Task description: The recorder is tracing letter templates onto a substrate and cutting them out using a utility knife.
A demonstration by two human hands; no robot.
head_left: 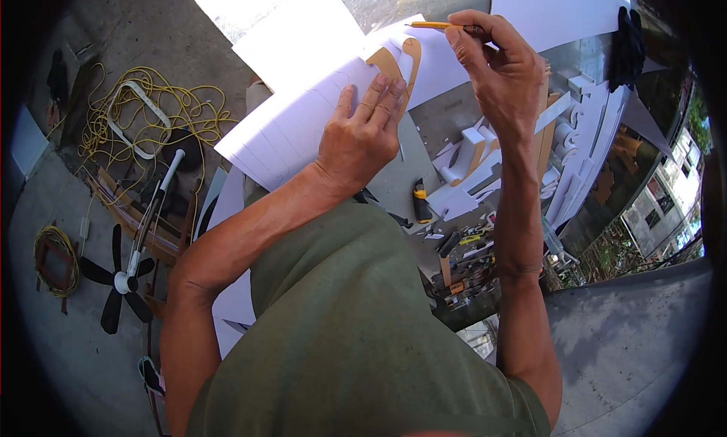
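Brown curved template [411,54] lies at 12 o'c, on a big white sheet [280,138] w/ thin drawn lines. L grip [357,138] (bare hand), also 12 o'c: fingers slightly spread & laid flat, tips on the template, nothing pinched. R grip [503,77], btwn 1 & 2 o'c, pinches an orange pencil [435,25] btwn thumb & fingers; pencil points twd 9 o'c, its tip nr the template's rounded end. Can't tell if tip touches sheet.

Further out: white cut pieces [473,145] at 2 o'c; black-&-yellow utility knife [421,202] at 3 o'c, nr ctr; mixed tool heap [458,287] at 4 o'c. Dark glove-like item [627,47] well out at 2 o'c. Tangled yellow cord [95,130] at 10 o'c; fan [121,282] w/ black blades btwn 8 & 9 o'c; coiled cord [72,274] just beside it, farther out.
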